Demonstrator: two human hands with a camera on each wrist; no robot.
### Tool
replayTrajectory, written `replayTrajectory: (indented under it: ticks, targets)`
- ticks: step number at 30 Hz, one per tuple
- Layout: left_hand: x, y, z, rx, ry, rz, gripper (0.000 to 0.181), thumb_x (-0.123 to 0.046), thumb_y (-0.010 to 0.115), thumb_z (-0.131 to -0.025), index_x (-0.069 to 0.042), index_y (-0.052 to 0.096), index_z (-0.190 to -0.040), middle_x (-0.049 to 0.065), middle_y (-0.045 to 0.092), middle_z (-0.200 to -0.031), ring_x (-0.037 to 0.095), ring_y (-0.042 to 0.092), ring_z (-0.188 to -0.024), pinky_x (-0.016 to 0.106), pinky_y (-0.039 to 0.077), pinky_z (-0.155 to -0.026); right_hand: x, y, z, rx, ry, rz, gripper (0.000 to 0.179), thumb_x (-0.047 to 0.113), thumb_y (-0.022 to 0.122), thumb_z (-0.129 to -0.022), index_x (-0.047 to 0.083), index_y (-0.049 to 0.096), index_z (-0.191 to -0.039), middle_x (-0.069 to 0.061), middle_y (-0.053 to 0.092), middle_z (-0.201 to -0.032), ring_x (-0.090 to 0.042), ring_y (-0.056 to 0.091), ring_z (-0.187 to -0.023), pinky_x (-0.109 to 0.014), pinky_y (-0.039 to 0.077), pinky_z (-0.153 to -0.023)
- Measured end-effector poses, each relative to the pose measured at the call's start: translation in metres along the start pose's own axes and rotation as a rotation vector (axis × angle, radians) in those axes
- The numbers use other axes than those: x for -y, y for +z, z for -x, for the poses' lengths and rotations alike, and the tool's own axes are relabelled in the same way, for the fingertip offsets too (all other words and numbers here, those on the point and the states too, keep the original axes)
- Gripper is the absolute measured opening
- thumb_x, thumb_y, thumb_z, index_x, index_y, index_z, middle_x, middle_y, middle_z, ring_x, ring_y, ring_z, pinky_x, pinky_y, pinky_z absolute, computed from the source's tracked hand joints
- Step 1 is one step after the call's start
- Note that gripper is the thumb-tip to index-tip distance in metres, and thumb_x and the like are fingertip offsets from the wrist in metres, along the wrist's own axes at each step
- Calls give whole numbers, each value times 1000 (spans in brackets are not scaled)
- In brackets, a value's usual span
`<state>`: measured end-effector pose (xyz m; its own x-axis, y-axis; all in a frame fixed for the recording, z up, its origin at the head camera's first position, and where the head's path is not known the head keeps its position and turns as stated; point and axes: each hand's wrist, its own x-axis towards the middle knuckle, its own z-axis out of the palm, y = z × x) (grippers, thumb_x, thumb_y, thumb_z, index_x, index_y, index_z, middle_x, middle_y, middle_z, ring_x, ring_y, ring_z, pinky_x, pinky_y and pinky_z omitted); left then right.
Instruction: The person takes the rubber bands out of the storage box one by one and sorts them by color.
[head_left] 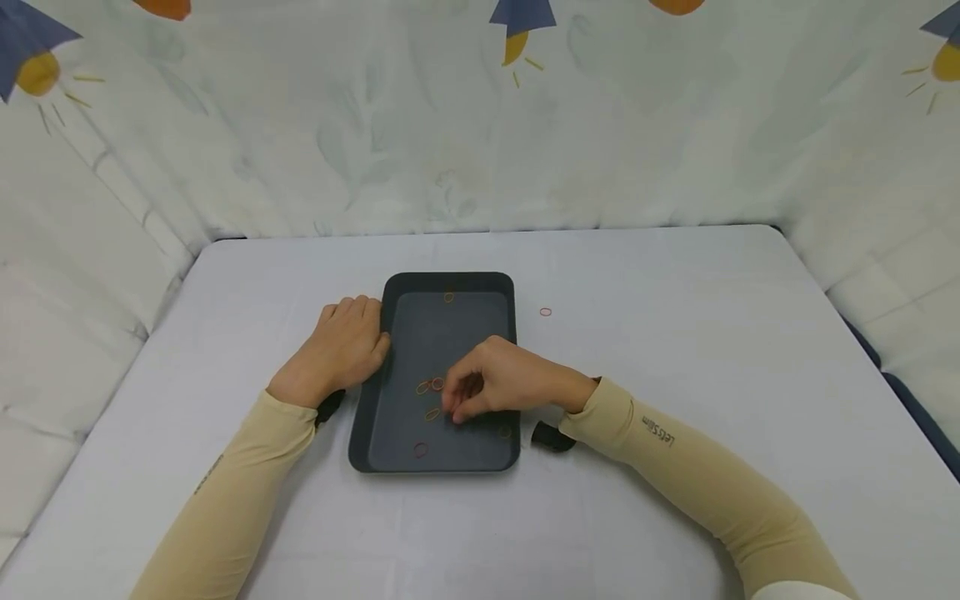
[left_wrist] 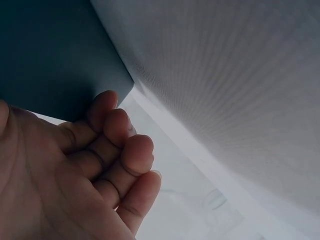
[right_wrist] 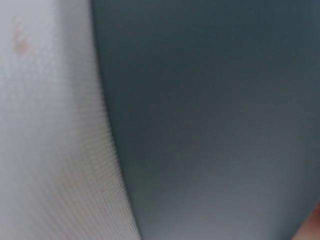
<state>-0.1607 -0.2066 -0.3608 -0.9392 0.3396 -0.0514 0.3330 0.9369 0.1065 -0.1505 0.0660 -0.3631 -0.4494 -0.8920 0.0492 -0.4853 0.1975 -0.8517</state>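
A dark grey rectangular tray point(head_left: 450, 333) lies on the white table, with several thin red and yellow rubber bands inside. My left hand point(head_left: 341, 346) holds the tray's left side, thumb over the rim; in the left wrist view its fingers point(left_wrist: 136, 155) curl against the outer wall. Over the tray's lower middle, my right hand point(head_left: 498, 379) points its bent fingers and thumb down at the floor. Whether a band is between those fingertips is too small to tell. Just left of them are a red band point(head_left: 437, 378) and a yellow band point(head_left: 432, 408).
One red rubber band point(head_left: 545, 312) lies on the white tabletop point(head_left: 675, 333), right of the tray. Another red band point(head_left: 421, 450) is near the tray's front, and a yellow one point(head_left: 448, 297) at its far end. A patterned white curtain point(head_left: 465, 150) hangs behind the table.
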Motion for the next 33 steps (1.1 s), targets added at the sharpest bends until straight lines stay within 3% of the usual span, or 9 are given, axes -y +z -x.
replayTrajectory:
  ticks: [11, 24, 30, 33]
  targets:
    - [-1, 3, -1, -19, 17, -11, 29, -19, 42, -102, 7, 50, -113, 21, 55, -103, 41, 52, -103, 58, 39, -96, 4, -3, 6, -64, 17, -129, 17, 12, 86, -82, 6, 79, -96, -5, 79, -92, -7, 75, -81, -29, 63, -77]
    - [0, -1, 3, -28, 16, -28, 26, -19, 43, -102, 5, 49, -107, 19, 53, -100, 40, 52, -101, 58, 39, -93, 15, -31, 31, -266, 118, -299, 16, 7, 87, -80, 10, 78, -93, -6, 78, -93, -22, 76, -87, -38, 63, -83]
    - [0, 0, 3, -30, 15, -27, 26, -19, 43, -101, 6, 50, -107, 19, 53, -100, 41, 52, -103, 58, 39, -95, 9, -45, 45, -355, 186, -340, 19, 11, 87, -81, 8, 79, -98, -4, 79, -95, -25, 76, -90, -39, 62, -83]
    - [0, 1, 3, -25, 11, -23, 27, -20, 44, -101, 6, 50, -109, 20, 54, -101, 42, 52, -105, 59, 39, -96, 3, -52, 52, -399, 235, -342, 24, 16, 87, -82, 6, 78, -101, -4, 80, -96, -34, 75, -93, -45, 61, -84]
